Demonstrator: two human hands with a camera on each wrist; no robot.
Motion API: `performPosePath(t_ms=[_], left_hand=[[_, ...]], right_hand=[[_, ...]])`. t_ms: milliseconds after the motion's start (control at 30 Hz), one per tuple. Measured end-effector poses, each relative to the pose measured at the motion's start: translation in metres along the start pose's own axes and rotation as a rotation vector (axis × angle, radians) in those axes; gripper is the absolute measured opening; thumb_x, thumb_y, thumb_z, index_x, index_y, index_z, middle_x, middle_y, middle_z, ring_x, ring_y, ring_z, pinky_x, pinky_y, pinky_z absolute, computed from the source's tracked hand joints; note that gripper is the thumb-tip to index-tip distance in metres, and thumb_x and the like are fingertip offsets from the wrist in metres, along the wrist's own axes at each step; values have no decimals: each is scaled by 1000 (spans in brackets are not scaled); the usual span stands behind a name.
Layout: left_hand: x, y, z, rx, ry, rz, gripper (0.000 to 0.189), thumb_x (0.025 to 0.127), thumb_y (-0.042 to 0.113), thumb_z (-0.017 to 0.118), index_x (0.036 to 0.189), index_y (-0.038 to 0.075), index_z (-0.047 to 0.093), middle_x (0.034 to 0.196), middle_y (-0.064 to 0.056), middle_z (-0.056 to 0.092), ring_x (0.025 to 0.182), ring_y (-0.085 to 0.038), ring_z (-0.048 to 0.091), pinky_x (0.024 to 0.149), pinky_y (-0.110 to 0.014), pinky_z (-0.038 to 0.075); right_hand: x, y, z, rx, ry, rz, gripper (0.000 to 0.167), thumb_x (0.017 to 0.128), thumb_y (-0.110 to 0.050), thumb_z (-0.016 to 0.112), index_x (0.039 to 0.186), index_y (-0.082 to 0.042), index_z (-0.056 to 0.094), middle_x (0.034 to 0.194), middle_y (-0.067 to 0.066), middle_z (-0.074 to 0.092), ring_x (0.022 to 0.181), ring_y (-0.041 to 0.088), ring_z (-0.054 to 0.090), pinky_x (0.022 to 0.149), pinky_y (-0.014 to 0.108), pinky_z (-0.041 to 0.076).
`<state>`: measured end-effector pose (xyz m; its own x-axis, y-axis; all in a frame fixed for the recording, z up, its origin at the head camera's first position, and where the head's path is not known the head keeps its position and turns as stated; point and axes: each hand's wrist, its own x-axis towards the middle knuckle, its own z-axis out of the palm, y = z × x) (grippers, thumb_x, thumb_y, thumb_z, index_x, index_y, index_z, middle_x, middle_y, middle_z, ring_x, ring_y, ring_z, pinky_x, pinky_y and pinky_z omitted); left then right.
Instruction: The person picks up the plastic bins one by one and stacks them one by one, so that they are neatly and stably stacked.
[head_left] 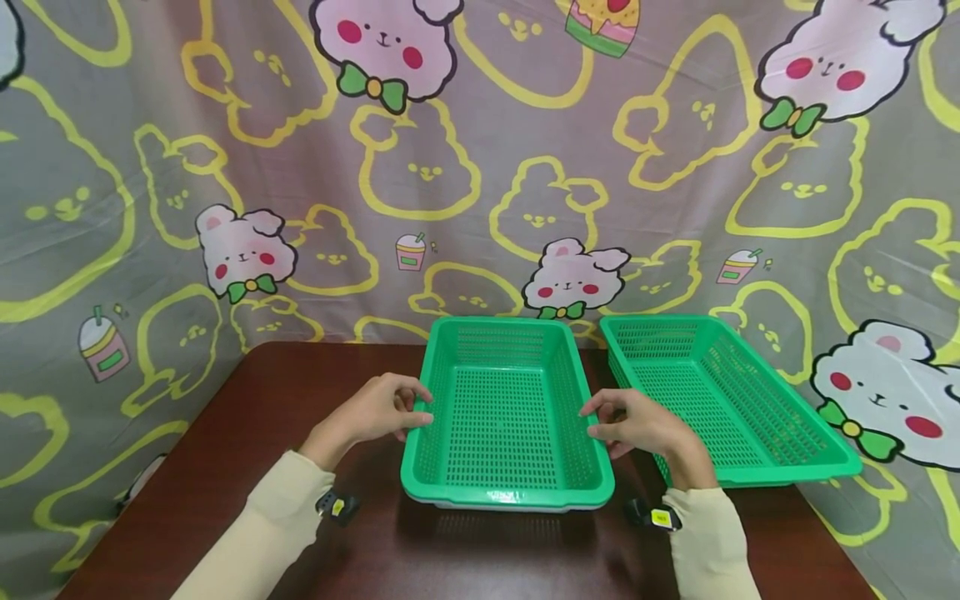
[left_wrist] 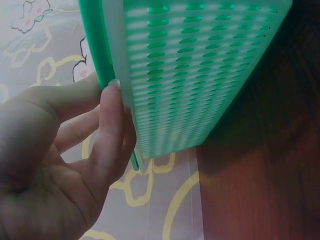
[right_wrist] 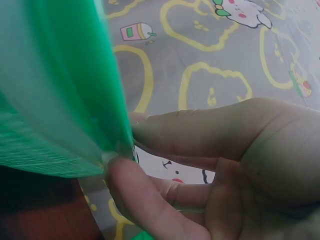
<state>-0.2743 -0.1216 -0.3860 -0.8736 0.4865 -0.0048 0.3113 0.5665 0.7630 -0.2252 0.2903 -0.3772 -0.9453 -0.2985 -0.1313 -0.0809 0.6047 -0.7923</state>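
A green plastic basket with slotted walls and floor is in front of me in the head view. It sits nested in a white basket, whose pale perforated side shows from below in the left wrist view. My left hand pinches the rims at the left side, thumb over the green edge and fingers beneath. At the right side my right hand grips the rims between thumb and fingers, as the right wrist view also shows. Nothing lies in the green basket.
A second green basket stands at an angle on the right, close beside my right hand. Both are at the dark red-brown table. A patterned cloth hangs behind the table's far edge.
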Motion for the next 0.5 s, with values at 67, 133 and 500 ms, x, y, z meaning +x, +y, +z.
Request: performPosePath(t_ms=[67, 133, 500], left_hand=[[0, -1, 0, 9, -4, 9, 33, 93, 20, 78, 122, 4, 71, 85, -10, 60, 65, -31, 72, 63, -38, 59], [0, -1, 0, 19, -9, 16, 34, 94, 21, 78, 122, 4, 71, 85, -10, 60, 65, -32, 72, 63, -38, 59], [0, 10, -7, 90, -5, 50, 33, 96, 18, 75, 124, 2, 70, 89, -9, 66, 61, -25, 71, 63, -39, 61]], right_hand=[[0, 0, 0, 2, -6, -8, 28, 95, -9, 73, 120, -1, 67, 86, 9, 56, 70, 21, 64, 68, 38, 65], [1, 1, 0, 5, -11, -16, 28, 95, -9, 73, 121, 0, 66, 86, 9, 57, 70, 21, 64, 68, 38, 65], [-3, 0, -4, 23, -7, -32, 29, 98, -9, 69, 124, 2, 64, 91, 14, 62, 73, 22, 67, 69, 39, 65]])
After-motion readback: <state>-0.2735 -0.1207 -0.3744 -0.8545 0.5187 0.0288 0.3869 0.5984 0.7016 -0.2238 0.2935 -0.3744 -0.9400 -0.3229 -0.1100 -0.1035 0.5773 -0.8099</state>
